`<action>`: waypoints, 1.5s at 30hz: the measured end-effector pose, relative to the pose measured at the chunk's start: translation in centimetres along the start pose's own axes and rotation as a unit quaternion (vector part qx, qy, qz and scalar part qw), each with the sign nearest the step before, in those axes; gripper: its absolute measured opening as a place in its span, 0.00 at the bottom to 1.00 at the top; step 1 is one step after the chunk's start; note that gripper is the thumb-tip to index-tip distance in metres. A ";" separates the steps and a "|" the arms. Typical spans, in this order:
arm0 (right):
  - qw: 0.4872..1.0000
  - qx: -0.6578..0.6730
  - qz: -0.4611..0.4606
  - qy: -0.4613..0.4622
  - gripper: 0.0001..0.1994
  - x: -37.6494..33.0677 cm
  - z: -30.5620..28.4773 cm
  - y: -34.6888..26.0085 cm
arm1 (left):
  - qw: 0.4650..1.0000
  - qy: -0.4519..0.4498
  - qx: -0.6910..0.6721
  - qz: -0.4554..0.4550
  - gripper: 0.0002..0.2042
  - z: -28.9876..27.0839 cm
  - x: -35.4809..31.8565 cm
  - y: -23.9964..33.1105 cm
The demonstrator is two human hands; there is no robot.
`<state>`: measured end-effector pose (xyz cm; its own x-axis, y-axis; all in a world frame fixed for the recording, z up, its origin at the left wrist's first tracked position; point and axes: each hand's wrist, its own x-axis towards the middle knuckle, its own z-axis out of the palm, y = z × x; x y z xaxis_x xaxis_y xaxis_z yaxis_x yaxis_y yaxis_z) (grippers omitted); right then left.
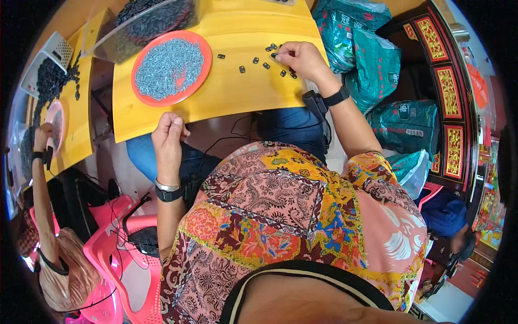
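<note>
My right hand (301, 58) rests on the yellow table (226, 92), fingers curled over several small black parts (265, 63) scattered there; whether it grips one I cannot tell. My left hand (168, 136) hovers at the table's near edge, fingers closed, thumb up, with nothing visible in it. An orange plate (141, 93) heaped with small silver metal pieces (168, 66) lies to the left of the black parts. Both wrists wear dark bands.
A clear plastic tub (143, 24) of black parts stands behind the plate. Green sacks (372, 65) pile up at the right. Another person's arm (40, 178) works at a second yellow table (75, 129) on the left. Pink plastic chairs (116, 254) stand at lower left.
</note>
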<state>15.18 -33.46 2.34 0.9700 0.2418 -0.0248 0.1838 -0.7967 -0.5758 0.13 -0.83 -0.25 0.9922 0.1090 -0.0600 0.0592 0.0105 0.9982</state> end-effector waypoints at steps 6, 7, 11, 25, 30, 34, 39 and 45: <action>0.999 0.042 -0.018 0.007 0.10 0.3 0.2 -0.3 | 1.000 -0.007 0.006 0.002 0.08 0.3 0.3 0.3; 1.000 0.013 -0.008 0.001 0.10 0.4 0.1 -0.5 | 1.000 -0.008 0.009 0.000 0.08 0.3 0.3 0.3; 0.999 -0.046 -0.016 0.009 0.11 0.4 0.4 -0.2 | 1.000 -0.005 0.008 -0.007 0.07 0.4 0.1 0.4; 0.983 -0.083 -0.159 0.030 0.11 3.1 3.5 -6.8 | 0.998 -0.033 0.044 0.000 0.08 0.0 -0.1 0.4; 0.984 -0.069 -0.167 0.006 0.11 4.5 6.1 -8.7 | 0.999 -0.025 0.038 0.006 0.08 -0.4 -0.4 0.2; 0.971 -0.117 -0.206 0.026 0.08 5.2 7.4 -7.9 | 0.999 -0.024 0.033 0.006 0.08 -0.4 -0.5 0.7; 0.982 -0.020 -0.188 -0.026 0.07 4.1 7.1 -8.9 | 0.998 -0.012 0.056 0.002 0.08 -0.4 -0.4 0.5; 0.869 0.383 -0.102 -0.294 0.06 -0.2 7.8 -13.1 | 1.000 -0.009 0.003 -0.015 0.05 0.9 0.0 1.1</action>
<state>11.38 -18.76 3.52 0.6385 0.7564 -0.1422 -0.0365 -0.1548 -0.9873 0.25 -1.71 0.82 0.9918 0.0914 -0.0896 0.0893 0.0076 0.9960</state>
